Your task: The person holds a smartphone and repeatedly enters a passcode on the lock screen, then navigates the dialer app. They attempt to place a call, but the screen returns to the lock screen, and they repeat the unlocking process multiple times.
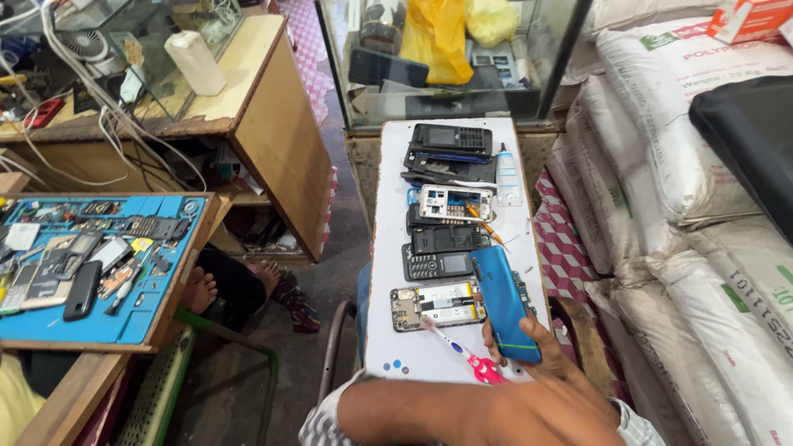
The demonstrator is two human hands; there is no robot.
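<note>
**Even daylight, sharp centre, bent edges**

I see soft, bright daylight and only faint shadows. The white board (454,347) glares mildly near its far edge. Glass case (446,58) panes reflect light. My wide lens bows the frame's corners; the forearm at the bottom looks slightly soft.

Stacked white sacks (661,124) line the right; a blue mat (91,326) of phone parts sits left, a glass cabinet (446,62) behind.

board (388,330): opened phone (436,305) left of phone back cover (502,301) | keypad phone (436,265) behind
</note>
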